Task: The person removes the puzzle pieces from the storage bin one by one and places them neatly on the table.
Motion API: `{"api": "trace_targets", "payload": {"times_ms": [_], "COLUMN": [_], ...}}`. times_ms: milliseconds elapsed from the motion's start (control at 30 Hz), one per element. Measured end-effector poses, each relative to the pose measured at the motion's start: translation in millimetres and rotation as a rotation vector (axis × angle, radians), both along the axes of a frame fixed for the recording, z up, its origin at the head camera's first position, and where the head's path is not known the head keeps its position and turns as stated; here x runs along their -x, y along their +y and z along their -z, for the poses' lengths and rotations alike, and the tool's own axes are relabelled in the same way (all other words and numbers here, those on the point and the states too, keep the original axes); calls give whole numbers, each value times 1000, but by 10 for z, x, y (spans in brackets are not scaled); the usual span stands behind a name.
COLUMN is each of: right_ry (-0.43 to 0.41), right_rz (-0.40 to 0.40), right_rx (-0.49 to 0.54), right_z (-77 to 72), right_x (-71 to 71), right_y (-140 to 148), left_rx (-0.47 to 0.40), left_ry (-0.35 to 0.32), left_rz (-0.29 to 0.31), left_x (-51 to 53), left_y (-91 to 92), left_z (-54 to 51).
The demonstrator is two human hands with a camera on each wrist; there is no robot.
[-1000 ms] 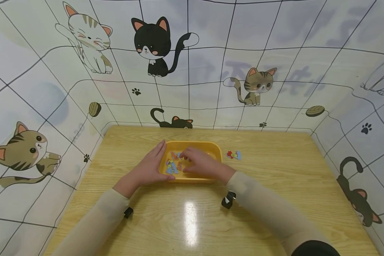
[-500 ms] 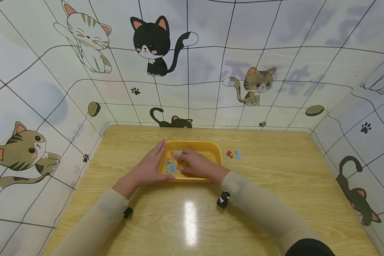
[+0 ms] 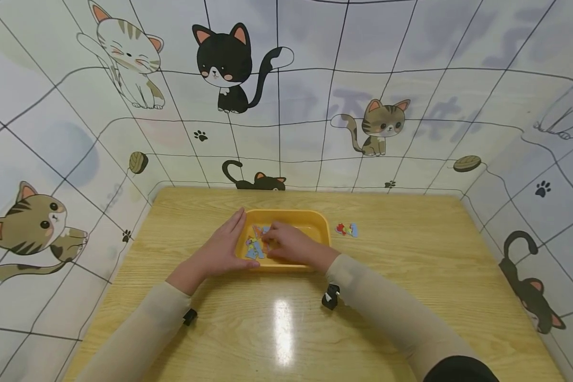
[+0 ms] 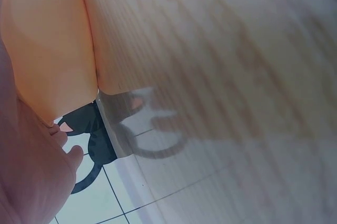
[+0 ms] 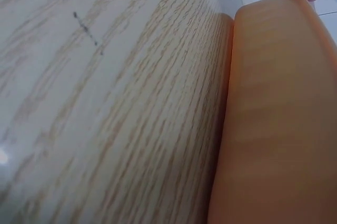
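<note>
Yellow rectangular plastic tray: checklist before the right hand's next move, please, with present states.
1. Yellow rectangular plastic tray flat on the light wooden table: ok.
2. Left hand touching the tray's left end: ok.
3. Right hand inside the tray: ok.
4. Small flat multicoloured pieces visible in both wrist views: not ok, head view only.
5. Piece between the right hand's fingers: cannot tell, hidden.
6. Small red, yellow and blue cutout cluster on the table, apart from the tray: ok.

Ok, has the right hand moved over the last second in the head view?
Yes, slightly left: against the tray, the right hand has shifted toward the pieces at its left end.
</note>
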State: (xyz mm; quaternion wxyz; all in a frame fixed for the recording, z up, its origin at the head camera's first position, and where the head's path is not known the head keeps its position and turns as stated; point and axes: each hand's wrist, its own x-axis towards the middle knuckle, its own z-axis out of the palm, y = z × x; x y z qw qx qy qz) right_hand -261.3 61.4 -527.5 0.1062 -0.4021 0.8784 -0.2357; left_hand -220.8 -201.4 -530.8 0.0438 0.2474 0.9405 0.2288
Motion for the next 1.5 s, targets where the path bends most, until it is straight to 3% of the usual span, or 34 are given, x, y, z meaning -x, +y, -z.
{"api": "trace_targets", "payload": {"times_ms": [400,1000,1233,1500], "right_ry": [-6,94,47,18], "right_rz": [5,67,100,134], "right_rx": [8,-55,25,117], "right_z": [-12,-28,-51,-73], "right_x": [-7,-34,-33,-41], "right_y": [14,30,61,142], "left_rx": [6,-5,-15,-14], "left_ry": [-5,6,-22,-10], "left_rz": [4,0,-5,-5], "left_x": [-14,-3,-43,-38], "left_y": [24,17,18,24], "left_z": [-47,-21,-55,-52]}}
